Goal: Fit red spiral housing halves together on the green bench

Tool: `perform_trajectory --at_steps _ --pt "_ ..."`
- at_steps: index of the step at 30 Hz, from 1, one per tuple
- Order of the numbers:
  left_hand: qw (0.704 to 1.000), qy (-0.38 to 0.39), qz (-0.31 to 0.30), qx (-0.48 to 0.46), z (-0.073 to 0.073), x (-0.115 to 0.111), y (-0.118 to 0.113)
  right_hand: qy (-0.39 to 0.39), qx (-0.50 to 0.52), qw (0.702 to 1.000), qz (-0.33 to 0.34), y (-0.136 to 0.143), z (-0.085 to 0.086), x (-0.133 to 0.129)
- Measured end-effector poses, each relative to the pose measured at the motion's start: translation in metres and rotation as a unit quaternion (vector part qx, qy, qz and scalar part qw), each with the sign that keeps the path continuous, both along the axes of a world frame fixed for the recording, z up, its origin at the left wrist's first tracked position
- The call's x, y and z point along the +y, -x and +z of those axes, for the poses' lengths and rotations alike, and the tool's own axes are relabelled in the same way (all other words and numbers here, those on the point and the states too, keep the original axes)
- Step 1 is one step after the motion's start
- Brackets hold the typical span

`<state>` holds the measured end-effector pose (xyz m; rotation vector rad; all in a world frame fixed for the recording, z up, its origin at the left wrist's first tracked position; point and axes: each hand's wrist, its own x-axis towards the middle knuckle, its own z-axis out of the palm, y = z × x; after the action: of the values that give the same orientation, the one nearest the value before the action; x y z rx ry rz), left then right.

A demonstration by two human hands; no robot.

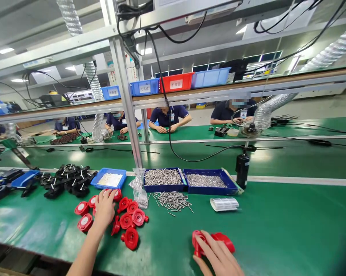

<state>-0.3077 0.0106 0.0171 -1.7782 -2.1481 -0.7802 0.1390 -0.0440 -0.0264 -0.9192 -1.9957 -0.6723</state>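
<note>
My left hand (105, 207) reaches into a group of red plastic parts on the green table, its fingertips on a red part (117, 194) at the back of the group. Some parts nearby are round with white centres, like the red cap (85, 222); others, like the red housing (131, 238), lie with their hollow side up. At the lower right, my right hand (215, 253) has its fingers round a red piece (196, 241) resting on the table. Another red part (224, 241) shows behind those fingers, partly hidden.
Screws fill a blue tray (165, 188), with loose screws (173, 201) before it. Beside it are another blue tray (210, 190), a plastic bag (140, 191), a light-blue tray (108, 171), black parts (72, 180) and a label roll (224, 204). A metal post (129, 115) rises behind; people sit opposite.
</note>
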Motion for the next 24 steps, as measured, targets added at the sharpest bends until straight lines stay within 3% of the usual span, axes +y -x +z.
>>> perform_trajectory --at_steps 3,5,7,10,12,15,17,19,20,21,24 --pt "1.0 0.018 -0.015 0.004 0.0 0.014 0.013 0.084 0.082 0.992 0.036 0.041 0.01 0.006" --pt "1.0 0.013 -0.023 0.003 -0.003 0.019 0.015 0.215 0.109 0.965 0.101 0.085 0.02 0.011" --pt "1.0 -0.004 -0.028 -0.004 -0.005 0.02 0.015 0.334 0.1 0.931 0.109 0.133 0.031 0.02" --pt "0.998 -0.038 -0.051 -0.023 -0.004 0.018 0.019 0.39 0.074 0.913 0.097 0.188 0.041 0.038" --pt "0.994 -0.071 -0.069 -0.043 -0.001 0.012 0.02 0.405 0.075 0.907 0.083 0.206 0.04 0.047" --pt "0.98 -0.132 -0.1 -0.112 0.004 -0.006 0.011 0.426 0.088 0.897 0.076 0.208 0.032 0.053" --pt "0.939 -0.149 -0.148 -0.272 0.003 -0.023 -0.005 0.43 0.094 0.894 0.08 0.2 0.025 0.051" --pt "0.852 -0.129 -0.19 -0.47 0.0 -0.043 -0.028 0.434 0.137 0.883 0.113 0.191 0.019 0.049" --pt "0.803 -0.112 -0.201 -0.551 -0.002 -0.052 -0.04 0.454 0.179 0.86 0.148 0.186 0.016 0.047" --pt "0.763 -0.097 -0.205 -0.606 -0.005 -0.061 -0.054 0.489 0.232 0.819 0.191 0.181 0.013 0.046" --pt "0.671 -0.101 -0.218 -0.701 -0.016 -0.08 -0.093 0.603 0.391 0.629 0.297 0.165 0.006 0.041"
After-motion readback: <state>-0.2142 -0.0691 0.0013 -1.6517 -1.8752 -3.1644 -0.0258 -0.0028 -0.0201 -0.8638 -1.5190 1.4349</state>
